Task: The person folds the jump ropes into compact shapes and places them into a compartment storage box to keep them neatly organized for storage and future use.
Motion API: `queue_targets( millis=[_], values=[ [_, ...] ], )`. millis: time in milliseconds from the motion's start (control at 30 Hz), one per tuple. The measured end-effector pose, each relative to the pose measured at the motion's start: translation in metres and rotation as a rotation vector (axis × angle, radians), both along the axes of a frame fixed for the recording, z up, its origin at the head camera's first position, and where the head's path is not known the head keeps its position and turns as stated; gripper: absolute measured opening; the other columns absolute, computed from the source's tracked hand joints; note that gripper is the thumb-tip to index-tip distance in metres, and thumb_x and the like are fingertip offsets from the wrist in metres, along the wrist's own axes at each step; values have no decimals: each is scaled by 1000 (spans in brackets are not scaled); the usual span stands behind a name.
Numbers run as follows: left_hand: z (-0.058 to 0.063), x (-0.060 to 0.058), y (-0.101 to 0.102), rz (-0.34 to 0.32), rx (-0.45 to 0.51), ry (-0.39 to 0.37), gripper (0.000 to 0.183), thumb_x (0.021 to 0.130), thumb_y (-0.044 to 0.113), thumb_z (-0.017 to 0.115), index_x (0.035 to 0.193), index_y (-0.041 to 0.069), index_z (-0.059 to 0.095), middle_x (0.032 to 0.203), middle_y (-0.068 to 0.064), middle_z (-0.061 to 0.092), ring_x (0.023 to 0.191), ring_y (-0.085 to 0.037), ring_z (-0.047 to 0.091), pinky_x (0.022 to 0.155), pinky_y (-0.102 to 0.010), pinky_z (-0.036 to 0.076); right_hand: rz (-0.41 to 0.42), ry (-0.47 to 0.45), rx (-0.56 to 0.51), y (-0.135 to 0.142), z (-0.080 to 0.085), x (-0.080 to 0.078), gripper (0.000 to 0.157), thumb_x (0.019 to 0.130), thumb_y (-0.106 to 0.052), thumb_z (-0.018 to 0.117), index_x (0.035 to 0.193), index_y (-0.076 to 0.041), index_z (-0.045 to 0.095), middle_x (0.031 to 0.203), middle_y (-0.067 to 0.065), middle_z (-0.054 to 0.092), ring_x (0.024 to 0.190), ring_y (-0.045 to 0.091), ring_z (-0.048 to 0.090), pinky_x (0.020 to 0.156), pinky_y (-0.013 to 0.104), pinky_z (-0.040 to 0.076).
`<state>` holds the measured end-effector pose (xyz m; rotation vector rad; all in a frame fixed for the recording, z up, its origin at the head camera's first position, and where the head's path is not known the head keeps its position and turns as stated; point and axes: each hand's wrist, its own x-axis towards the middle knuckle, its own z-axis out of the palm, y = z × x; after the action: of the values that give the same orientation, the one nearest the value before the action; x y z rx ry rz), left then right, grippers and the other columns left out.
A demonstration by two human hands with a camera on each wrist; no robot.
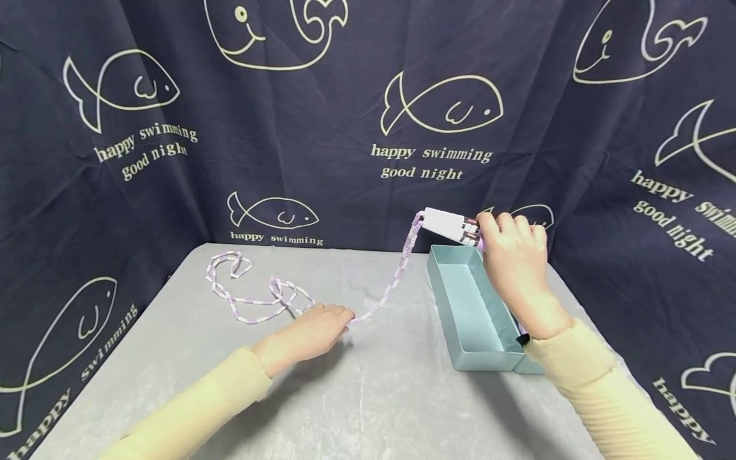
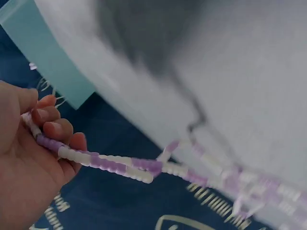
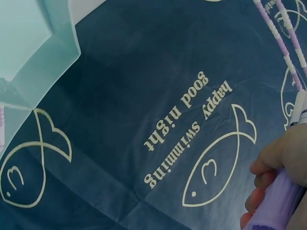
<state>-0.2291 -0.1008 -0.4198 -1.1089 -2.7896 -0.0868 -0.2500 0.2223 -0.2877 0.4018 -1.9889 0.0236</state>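
Note:
My right hand (image 1: 515, 265) grips the handles (image 1: 444, 223) of a beaded jump rope above the far end of a teal box. The handle ends that show are white with dark marks; in the right wrist view a purple grip (image 3: 278, 203) shows under the fingers. From the handles, the purple and white beaded cord (image 1: 397, 279) slopes down to my left hand (image 1: 319, 329), low over the table. Curled left fingers hold doubled strands (image 2: 108, 164), seen in the left wrist view. Beyond that hand the rest of the cord (image 1: 253, 301) lies in loose loops.
The open teal box (image 1: 473, 361) stands at the table's right side, partly hidden by my right arm. A grey table (image 1: 368, 396) lies beneath. Dark blue cloth (image 1: 345, 128) with fish drawings hangs at the back and both sides.

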Motion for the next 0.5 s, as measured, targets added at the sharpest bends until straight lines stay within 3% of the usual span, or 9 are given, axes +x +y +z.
queue_targets(
  millis=[267, 367, 500],
  values=[
    [46, 4, -1, -164, -93, 190, 13, 92, 28, 57, 89, 17, 51, 80, 8, 51, 78, -11, 51, 72, -26, 42, 7, 10, 179, -3, -8, -5, 22, 89, -4, 38, 98, -4, 57, 76, 20, 53, 70, 40, 50, 59, 49, 34],
    [64, 4, 2, -213, -64, 191, 14, 92, 30, 57, 90, 17, 51, 80, 8, 49, 77, -10, 50, 73, -26, 43, 36, -4, 229, -5, -16, -8, 24, 89, -5, 35, 98, -5, 57, 76, 19, 54, 72, 40, 51, 60, 49, 34],
    [87, 1, 9, -227, 17, 132, 16, 92, 32, 57, 86, 19, 50, 76, 10, 47, 71, -9, 48, 72, -24, 43, 88, -3, 284, -9, -27, -11, 27, 87, -4, 33, 98, -5, 58, 74, 16, 52, 70, 38, 51, 59, 47, 34]
  ],
)
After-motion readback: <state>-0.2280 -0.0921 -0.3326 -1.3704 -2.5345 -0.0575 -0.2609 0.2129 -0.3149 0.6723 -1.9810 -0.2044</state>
